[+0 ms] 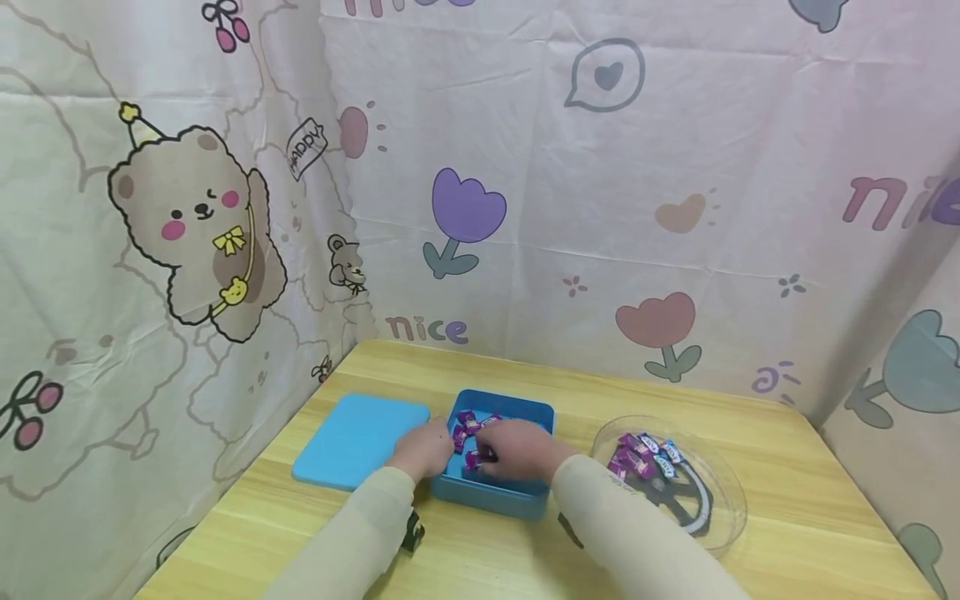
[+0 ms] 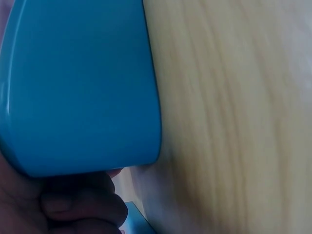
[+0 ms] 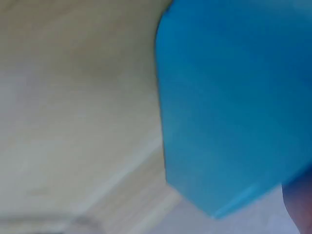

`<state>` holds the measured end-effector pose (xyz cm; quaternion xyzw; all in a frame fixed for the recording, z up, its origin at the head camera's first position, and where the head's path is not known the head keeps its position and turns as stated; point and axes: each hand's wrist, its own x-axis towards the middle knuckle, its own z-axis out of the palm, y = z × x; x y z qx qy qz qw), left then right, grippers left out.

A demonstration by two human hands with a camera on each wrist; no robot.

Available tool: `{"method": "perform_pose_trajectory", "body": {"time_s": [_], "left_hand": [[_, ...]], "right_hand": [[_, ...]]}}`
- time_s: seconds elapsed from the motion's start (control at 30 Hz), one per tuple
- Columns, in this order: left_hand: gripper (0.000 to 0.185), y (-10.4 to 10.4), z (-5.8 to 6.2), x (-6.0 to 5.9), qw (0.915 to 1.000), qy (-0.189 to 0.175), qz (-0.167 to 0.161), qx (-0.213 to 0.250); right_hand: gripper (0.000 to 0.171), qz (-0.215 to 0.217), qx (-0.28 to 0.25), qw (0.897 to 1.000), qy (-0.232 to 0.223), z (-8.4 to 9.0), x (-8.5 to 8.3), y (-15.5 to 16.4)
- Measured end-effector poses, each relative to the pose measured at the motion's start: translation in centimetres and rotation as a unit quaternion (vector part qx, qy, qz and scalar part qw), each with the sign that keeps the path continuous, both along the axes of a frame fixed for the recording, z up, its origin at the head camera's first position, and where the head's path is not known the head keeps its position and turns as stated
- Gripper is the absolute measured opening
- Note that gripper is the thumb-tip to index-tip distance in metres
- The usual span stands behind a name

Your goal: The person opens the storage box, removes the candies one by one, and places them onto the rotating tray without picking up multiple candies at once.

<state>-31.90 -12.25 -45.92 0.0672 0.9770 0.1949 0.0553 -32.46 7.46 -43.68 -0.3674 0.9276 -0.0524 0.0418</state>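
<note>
A blue rectangular box (image 1: 491,497), open at the top, sits on the table with several purple-wrapped candies (image 1: 461,435) inside. At its left wall, my left hand (image 1: 426,448) grips the side; the left wrist view shows curled fingers (image 2: 85,207) by the box's outer wall (image 2: 83,92). My right hand (image 1: 521,450) reaches down into the box, thumb and forefinger pinching a purple-wrapped candy (image 1: 473,460) close over the floor. In the right wrist view, the box's wall (image 3: 229,107) fills much of the picture, and only a bit of the hand (image 3: 298,204) shows.
Left of the box lies a light blue lid (image 1: 356,437), flat on the wooden table (image 1: 480,562). To the right stands a round clear tray (image 1: 731,487) holding purple-wrapped and blue-wrapped candies (image 1: 666,458), partly behind the right sleeve. Patterned cloth (image 1: 525,125) hangs around the table.
</note>
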Motion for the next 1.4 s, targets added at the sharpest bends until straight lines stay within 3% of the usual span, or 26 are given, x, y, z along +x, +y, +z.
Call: {"method": "perform_pose_trajectory", "body": {"time_s": [0.37,0.6,0.87,1.1,1.4], "left_hand": [[0.034,0.2,0.2,0.2,0.9999,-0.008,0.009,0.004],[0.034,0.3,0.2,0.2,0.9999,-0.007,0.007,0.006],[0.037,0.2,0.1,0.2,0.9998,-0.01,0.013,0.011],[0.036,0.0,-0.1,0.2,0.9999,-0.01,0.009,0.004],[0.031,0.1,0.1,0.2,1.0,-0.008,0.004,0.001]], "right_hand": [[0.018,-0.029,-0.017,0.998,0.056,3.6,-0.4,5.5],[0.02,-0.099,-0.049,0.993,0.05,5.0,-0.3,11.6],[0.019,-0.141,-0.058,0.986,0.069,4.6,0.4,18.6],[0.02,-0.167,-0.049,0.982,0.071,4.0,1.6,22.7],[0.02,-0.207,-0.031,0.978,0.024,2.9,2.9,27.0]]}}
